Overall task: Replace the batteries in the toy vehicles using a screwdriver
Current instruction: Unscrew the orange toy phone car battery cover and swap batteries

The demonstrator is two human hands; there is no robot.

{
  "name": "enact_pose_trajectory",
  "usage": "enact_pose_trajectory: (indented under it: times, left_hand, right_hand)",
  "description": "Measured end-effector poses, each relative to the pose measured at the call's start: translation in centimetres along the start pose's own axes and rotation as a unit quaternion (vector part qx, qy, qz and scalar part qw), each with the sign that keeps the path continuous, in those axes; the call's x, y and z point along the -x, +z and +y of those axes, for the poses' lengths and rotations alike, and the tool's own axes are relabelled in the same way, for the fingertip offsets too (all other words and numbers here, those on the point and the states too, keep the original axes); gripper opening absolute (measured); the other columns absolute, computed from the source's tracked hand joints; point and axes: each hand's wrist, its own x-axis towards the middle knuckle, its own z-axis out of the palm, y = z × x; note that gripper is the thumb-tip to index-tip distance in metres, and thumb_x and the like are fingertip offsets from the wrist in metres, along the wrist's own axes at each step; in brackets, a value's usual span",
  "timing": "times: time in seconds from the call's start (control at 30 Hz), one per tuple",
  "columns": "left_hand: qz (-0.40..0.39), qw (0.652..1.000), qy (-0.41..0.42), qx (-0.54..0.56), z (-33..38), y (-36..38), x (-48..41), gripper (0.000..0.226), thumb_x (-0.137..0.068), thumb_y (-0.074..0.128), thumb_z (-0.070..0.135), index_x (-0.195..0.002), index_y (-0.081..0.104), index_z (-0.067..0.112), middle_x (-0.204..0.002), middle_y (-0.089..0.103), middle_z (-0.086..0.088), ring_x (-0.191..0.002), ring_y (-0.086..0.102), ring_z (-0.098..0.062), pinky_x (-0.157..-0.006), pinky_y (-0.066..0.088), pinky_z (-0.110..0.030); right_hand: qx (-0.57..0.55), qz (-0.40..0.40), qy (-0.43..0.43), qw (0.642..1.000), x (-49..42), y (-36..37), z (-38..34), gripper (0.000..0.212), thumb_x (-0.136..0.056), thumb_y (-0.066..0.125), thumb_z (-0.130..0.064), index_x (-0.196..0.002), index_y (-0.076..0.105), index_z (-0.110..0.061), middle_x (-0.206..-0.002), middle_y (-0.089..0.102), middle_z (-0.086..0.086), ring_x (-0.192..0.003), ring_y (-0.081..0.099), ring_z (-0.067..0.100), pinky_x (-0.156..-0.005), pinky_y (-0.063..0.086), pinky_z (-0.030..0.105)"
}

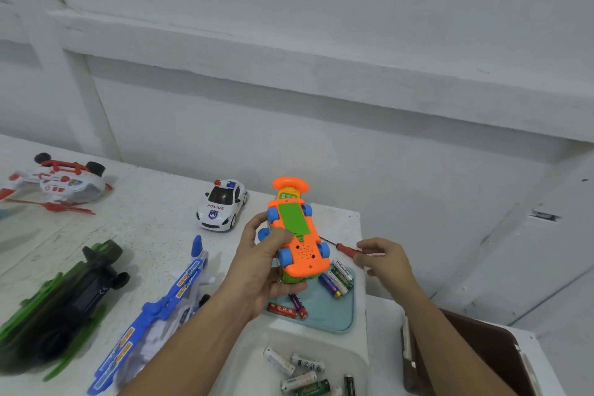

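Note:
My left hand [266, 267] grips an orange toy car [297, 235] turned underside up, thumb across its belly. The car has blue wheels and a green battery cover [293, 219] that lies shut. My right hand [384, 259] pinches the red handle of a small screwdriver [345, 248], whose dark shaft points left toward the car and stays apart from it. Below the car lies a teal tray [331, 315] with several batteries [337, 278].
A white police car [221, 204] stands behind. A blue and white toy plane [167, 305], a green and black toy vehicle [64, 296] and a red and white helicopter [58, 183] lie to the left. A white bin [244, 357] holds several batteries. A brown box [482, 350] sits right.

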Motion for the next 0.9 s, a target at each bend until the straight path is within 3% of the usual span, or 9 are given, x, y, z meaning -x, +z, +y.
enact_pose_trajectory:
  times: [0.3,0.4,0.53,0.6,0.67,0.73,0.9]
  left_hand:
    - [-0.008,1.0,0.002,-0.014,0.0,0.3,0.1,0.037,-0.09,0.066,0.017,-0.117,0.053,0.04,-0.111,0.066,-0.017,-0.077,0.073,-0.04,-0.056,0.058,-0.043]
    - [-0.006,1.0,0.007,-0.017,0.0,0.4,0.2,0.037,-0.09,0.066,0.017,-0.116,0.053,0.04,-0.113,0.065,-0.018,-0.077,0.073,-0.041,-0.056,0.058,-0.043]
    - [-0.009,1.0,0.011,-0.022,0.2,0.4,0.2,0.041,-0.089,0.067,0.018,-0.12,0.052,0.04,-0.114,0.064,-0.018,-0.079,0.073,-0.041,-0.057,0.058,-0.043]
    - [-0.014,0.999,0.019,-0.025,0.3,0.5,0.3,0.042,-0.088,0.067,0.018,-0.121,0.053,0.039,-0.114,0.064,-0.018,-0.08,0.073,-0.04,-0.059,0.058,-0.045]
    - [-0.021,0.999,0.033,-0.03,0.5,0.6,0.4,0.041,-0.088,0.068,0.018,-0.12,0.055,0.04,-0.113,0.065,-0.017,-0.082,0.073,-0.04,-0.064,0.059,-0.051]
    - [-0.029,0.998,0.049,-0.034,0.8,0.8,0.6,0.043,-0.087,0.07,0.022,-0.121,0.055,0.043,-0.111,0.068,-0.013,-0.085,0.073,-0.04,-0.068,0.06,-0.052]
    - [-0.037,0.993,0.097,-0.063,2.2,1.1,1.2,0.029,-0.097,0.054,0.038,-0.121,0.052,0.054,-0.108,0.072,0.003,-0.083,0.074,-0.029,-0.066,0.06,-0.047]
  right_hand:
    - [0.03,-0.044,0.02,0.998,0.5,-1.3,-1.4,0.021,-0.084,0.072,-0.009,-0.103,0.067,-0.015,-0.099,0.068,0.003,-0.087,0.064,0.015,-0.071,0.053,0.035]
    - [0.052,-0.023,0.011,0.998,1.0,-1.3,-2.1,0.019,-0.085,0.071,-0.013,-0.103,0.067,-0.015,-0.102,0.069,0.003,-0.085,0.062,0.01,-0.07,0.05,0.029]
    - [0.042,0.05,-0.083,0.994,3.4,-0.7,-5.6,0.009,-0.088,0.067,-0.01,-0.095,0.069,-0.015,-0.101,0.068,-0.001,-0.083,0.059,0.003,-0.057,0.044,0.014]
    - [-0.034,0.013,-0.134,0.99,5.3,-0.1,-8.3,0.009,-0.089,0.065,-0.008,-0.091,0.071,-0.015,-0.094,0.069,-0.005,-0.077,0.062,0.007,-0.055,0.049,0.015]
    - [-0.066,-0.057,-0.173,0.981,7.2,0.6,-10.7,0.01,-0.09,0.066,-0.012,-0.09,0.073,-0.02,-0.087,0.071,-0.012,-0.072,0.063,0.005,-0.061,0.054,0.023]
    - [-0.029,-0.099,-0.212,0.972,8.4,1.4,-11.8,0.01,-0.091,0.067,-0.019,-0.094,0.073,-0.026,-0.094,0.071,-0.015,-0.078,0.065,0.003,-0.067,0.053,0.02]
    - [0.028,-0.063,-0.244,0.967,9.5,2.7,-12.7,0.014,-0.087,0.071,-0.029,-0.1,0.066,-0.034,-0.11,0.058,-0.012,-0.095,0.059,0.004,-0.074,0.045,0.012]
